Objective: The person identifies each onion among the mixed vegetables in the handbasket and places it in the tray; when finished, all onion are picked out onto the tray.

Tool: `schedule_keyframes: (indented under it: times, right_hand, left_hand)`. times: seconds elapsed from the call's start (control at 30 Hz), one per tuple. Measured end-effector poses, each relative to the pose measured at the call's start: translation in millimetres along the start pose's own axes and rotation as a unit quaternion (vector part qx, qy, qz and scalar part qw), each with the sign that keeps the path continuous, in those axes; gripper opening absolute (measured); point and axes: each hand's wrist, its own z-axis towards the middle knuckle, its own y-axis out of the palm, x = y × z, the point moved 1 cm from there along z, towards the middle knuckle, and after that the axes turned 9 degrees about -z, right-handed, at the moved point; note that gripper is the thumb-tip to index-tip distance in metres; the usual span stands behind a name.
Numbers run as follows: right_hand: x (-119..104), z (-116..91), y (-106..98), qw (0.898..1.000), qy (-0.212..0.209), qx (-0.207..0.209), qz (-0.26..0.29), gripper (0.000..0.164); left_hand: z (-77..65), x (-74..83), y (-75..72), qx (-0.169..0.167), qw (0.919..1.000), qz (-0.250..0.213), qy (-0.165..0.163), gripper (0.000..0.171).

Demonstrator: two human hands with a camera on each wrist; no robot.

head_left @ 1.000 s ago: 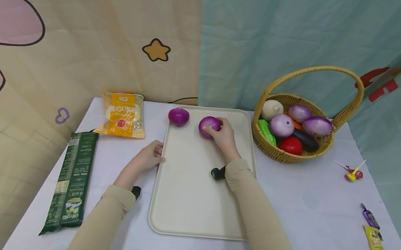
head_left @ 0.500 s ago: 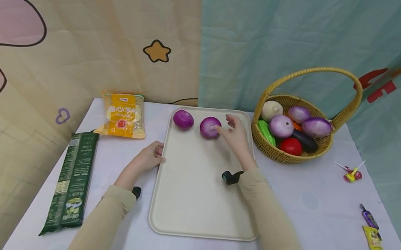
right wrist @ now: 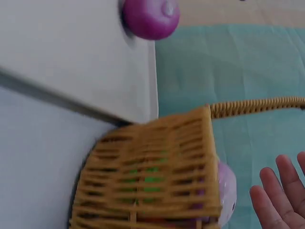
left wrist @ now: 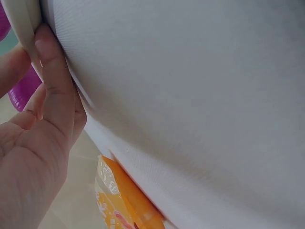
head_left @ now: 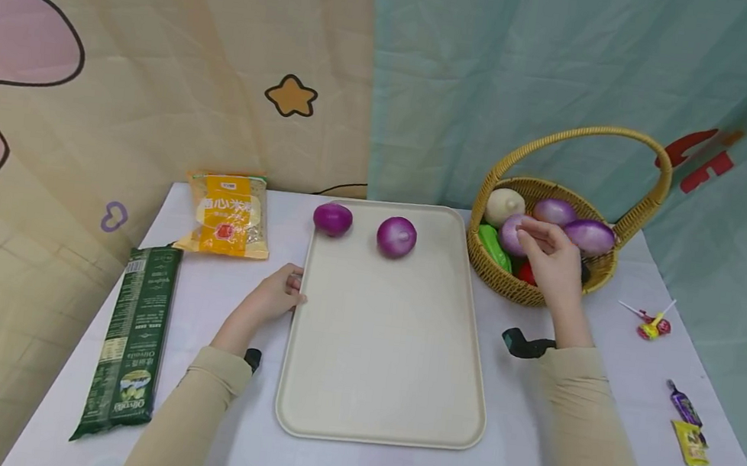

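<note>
The left hand (head_left: 275, 292) pinches the left rim of a cream tray (head_left: 387, 357) between thumb and fingers, as the left wrist view shows close up. Two purple onions lie at the tray's far end: one onion (head_left: 333, 219) at the far left corner, the other onion (head_left: 397, 237) to its right. Over the front of a wicker basket (head_left: 503, 280) hovers the right hand (head_left: 554, 270), fingers extended and holding nothing. Its fingertips overlap a pale purple round vegetable (head_left: 510, 237) in the head view. The hand hides part of a red tomato (head_left: 526, 272) and a dark eggplant (head_left: 585, 272).
The basket also holds a green pepper (head_left: 495, 247), a whitish round vegetable (head_left: 504, 206) and more purple ones, under a tall handle (head_left: 600, 130). At left lie a yellow bag (head_left: 226, 214) and a long green packet (head_left: 129, 343). Lollipops (head_left: 652, 325) and small sweets (head_left: 690, 444) lie at right.
The right hand has let go of the right onion and moved right to the basket. The left onion rolled right, then back left to the corner. The left hand stays at the tray rim.
</note>
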Motion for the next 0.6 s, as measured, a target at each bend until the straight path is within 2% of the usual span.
schedule_keyframes:
  times: [0.17,0.27,0.33,0.53,0.6]
  right_hand:
    - [17.4,6.0,-21.3,0.999,0.039,0.021,0.009,0.037]
    - [24.4,9.4,-27.0,0.998,0.046,0.017,0.027,0.036]
    - [28.9,12.3,-28.6,0.998,0.051,0.009,0.017,0.040]
    - [39.2,24.9,-27.4,0.993,0.071,-0.063,-0.070,0.068]
    - [42.9,29.4,-24.7,0.990,0.072,-0.092,-0.080,0.078]
  left_hand:
    - [0.2,-0.2,-0.7,0.000,1.0000,0.002,0.000,0.050]
    - [-0.1,-0.8,-1.0,0.001,1.0000,0.000,0.003,0.049]
    - [-0.3,-1.3,-1.1,0.001,1.0000,-0.001,0.005,0.048]
    - [0.0,-1.8,-0.1,0.001,1.0000,0.000,0.004,0.050]
    - [-0.1,-1.7,0.5,0.001,1.0000,-0.002,0.005,0.049]
